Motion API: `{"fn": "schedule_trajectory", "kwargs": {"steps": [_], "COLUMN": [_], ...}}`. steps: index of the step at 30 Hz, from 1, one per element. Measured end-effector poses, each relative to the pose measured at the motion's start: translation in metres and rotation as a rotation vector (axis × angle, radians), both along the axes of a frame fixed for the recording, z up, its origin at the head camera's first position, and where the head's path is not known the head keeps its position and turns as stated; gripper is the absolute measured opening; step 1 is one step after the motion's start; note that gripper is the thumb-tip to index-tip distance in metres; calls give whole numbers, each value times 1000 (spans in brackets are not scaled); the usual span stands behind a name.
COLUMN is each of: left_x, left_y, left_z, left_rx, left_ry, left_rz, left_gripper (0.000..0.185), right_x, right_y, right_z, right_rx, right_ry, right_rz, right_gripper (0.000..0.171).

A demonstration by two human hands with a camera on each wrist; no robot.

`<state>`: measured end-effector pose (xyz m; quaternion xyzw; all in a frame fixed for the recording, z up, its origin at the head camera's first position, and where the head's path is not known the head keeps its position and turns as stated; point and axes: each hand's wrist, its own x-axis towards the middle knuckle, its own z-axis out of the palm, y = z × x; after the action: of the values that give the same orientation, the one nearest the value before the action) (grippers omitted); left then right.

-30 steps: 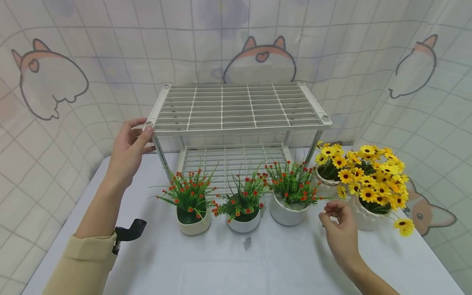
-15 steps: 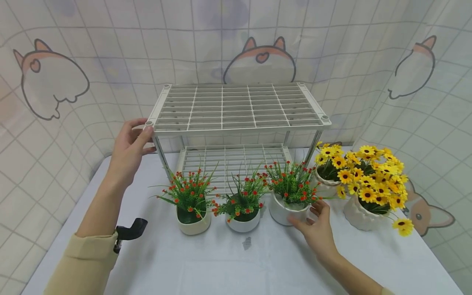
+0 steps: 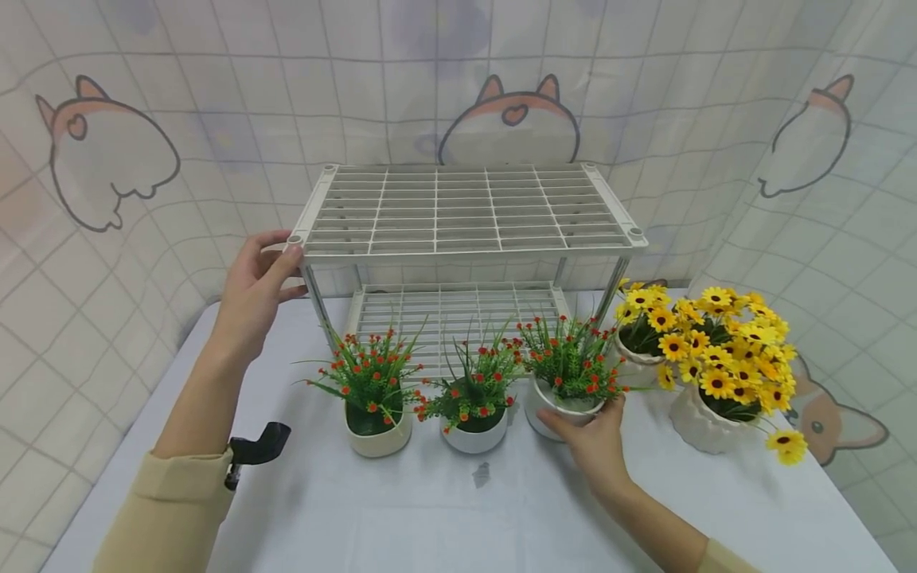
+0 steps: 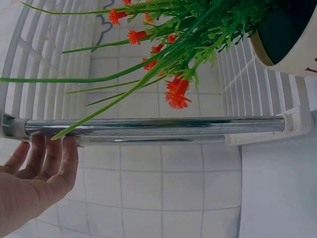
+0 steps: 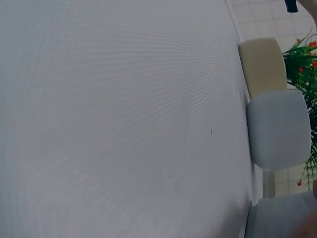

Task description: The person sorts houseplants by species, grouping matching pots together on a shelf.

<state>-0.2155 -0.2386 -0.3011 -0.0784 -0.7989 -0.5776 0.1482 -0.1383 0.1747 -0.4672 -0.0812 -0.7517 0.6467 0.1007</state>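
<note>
A white two-tier slatted rack [image 3: 466, 257] stands at the back of the table. My left hand [image 3: 251, 298] holds its front left top corner, thumb in front and fingers behind; in the left wrist view the fingertips touch the metal post [image 4: 158, 125]. Three pots of red-flowered greenery stand in a row before the rack. My right hand [image 3: 600, 454] grips the rightmost white potted plant [image 3: 566, 362], thumb on the front of the pot and fingers at its right side, partly hidden. To its left are a smaller white pot [image 3: 473, 440] and a cream pot [image 3: 378, 440].
Two ruffled white pots with yellow flowers stand at the right, a nearer one [image 3: 705, 430] and one farther back [image 3: 637, 366]. A white cloth [image 3: 430, 517] covers the table. A patterned curtain [image 3: 236, 103] hangs behind and at the sides.
My right hand has moved left from beside the yellow flowers and taken hold of the rightmost red-flowered pot. The left hand has stayed on the rack corner. The head view has shifted slightly.
</note>
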Motion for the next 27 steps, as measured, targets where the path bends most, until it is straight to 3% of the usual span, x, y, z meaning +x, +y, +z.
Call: {"fn": "schedule_trajectory", "kwargs": {"steps": [11,18,27], "left_x": [1,1,0], "left_y": [1,0,1], "left_z": [-1,-1,-3], "left_rx": [-7,10,14], "left_ry": [5,5,6], "left_rz": [5,2,4], "left_gripper": [55,55,54], "right_x": [-5,-6,-8], "right_y": [-10,-11,-4], "right_z": [-8,-9,-5], "right_rx": [23,38,77], "right_ry": [35,82,63], "right_rz": [-95,-108,-134], "right_gripper": [116,117,115]}}
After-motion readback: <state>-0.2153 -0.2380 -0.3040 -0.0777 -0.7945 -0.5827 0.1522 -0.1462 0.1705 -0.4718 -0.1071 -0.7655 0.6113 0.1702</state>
